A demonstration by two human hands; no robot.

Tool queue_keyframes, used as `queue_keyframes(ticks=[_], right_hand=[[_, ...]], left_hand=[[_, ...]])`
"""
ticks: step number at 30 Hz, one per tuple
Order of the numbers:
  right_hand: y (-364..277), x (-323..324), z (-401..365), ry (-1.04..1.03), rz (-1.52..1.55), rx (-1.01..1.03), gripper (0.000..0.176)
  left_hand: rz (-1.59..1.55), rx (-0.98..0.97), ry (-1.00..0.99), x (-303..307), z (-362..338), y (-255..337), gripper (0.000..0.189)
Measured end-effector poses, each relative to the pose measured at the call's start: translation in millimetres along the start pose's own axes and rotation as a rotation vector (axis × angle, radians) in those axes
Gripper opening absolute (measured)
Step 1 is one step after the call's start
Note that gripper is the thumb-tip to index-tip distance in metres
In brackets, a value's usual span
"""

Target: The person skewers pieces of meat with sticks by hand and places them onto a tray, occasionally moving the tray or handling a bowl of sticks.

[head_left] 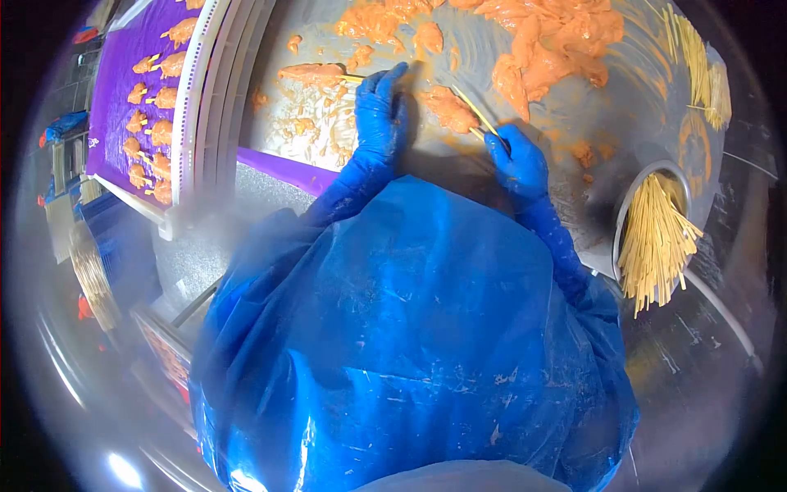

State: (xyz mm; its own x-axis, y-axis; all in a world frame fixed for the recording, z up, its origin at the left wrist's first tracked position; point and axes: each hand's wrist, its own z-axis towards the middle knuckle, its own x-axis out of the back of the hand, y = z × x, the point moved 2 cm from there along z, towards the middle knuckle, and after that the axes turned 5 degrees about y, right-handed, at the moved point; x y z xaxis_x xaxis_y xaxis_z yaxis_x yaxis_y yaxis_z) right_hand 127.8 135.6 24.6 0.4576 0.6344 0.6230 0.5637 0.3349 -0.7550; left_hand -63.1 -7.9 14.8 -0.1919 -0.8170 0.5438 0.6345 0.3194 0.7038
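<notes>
My left hand point(379, 111), in a blue glove, has its fingers stretched out over the metal table. Beside its fingertips lies a skewer of orange marinated meat point(311, 72), its bare stick end reaching the glove. My right hand point(520, 160), also gloved in blue, is closed on a wooden skewer stick point(474, 108) that points up and left. Just left of that stick, a piece of marinated meat point(447, 108) rests on the table, with a short stick end showing at its lower right.
A large heap of marinated meat point(549, 41) covers the back of the table. To the right, a metal container point(616, 234) holds many wooden sticks point(656, 242); another bundle point(697, 66) lies farther back. At left, a purple-lined tray point(111, 107) with a white rim carries several meat skewers.
</notes>
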Motion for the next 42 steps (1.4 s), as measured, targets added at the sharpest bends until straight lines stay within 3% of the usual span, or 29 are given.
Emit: queue_keyframes(ticks=[5, 7, 10, 13, 22, 25, 31, 42], right_hand=[[2.2, 7.1, -14.9, 0.008, 0.102, 0.072, 0.021], [-2.8, 11.9, -18.3, 0.009, 0.155, 0.09, 0.02], [-7.6, 15.4, -19.9, 0.023, 0.195, 0.093, 0.018], [-6.9, 11.7, -16.7, 0.039, 0.173, 0.098, 0.016], [-5.0, 11.4, -18.1, 0.029, 0.085, 0.094, 0.015], [-7.3, 12.2, -20.3, 0.01, 0.081, 0.079, 0.015], [-7.5, 6.0, -23.3, 0.048, 0.09, 0.112, 0.014], [4.4, -6.0, -27.5, 0.054, 0.114, 0.053, 0.012]], left_hand=[[-0.068, -0.098, -0.106, -3.5, -4.2, 1.0, 0.033], [-0.117, 0.033, -0.1, -8.8, -5.8, -0.2, 0.027], [-0.051, -0.097, -0.249, -10.0, -3.6, -7.4, 0.031], [0.046, -0.146, -0.224, -11.5, -0.8, 0.2, 0.028], [0.074, -0.133, -0.397, -8.0, 16.5, 6.2, 0.026], [-0.089, -0.18, -0.251, -15.7, 17.4, -4.0, 0.021], [0.008, -0.218, -0.395, -23.6, 18.0, -12.9, 0.019], [0.137, -0.208, -0.292, -24.6, 10.7, 0.1, 0.013]])
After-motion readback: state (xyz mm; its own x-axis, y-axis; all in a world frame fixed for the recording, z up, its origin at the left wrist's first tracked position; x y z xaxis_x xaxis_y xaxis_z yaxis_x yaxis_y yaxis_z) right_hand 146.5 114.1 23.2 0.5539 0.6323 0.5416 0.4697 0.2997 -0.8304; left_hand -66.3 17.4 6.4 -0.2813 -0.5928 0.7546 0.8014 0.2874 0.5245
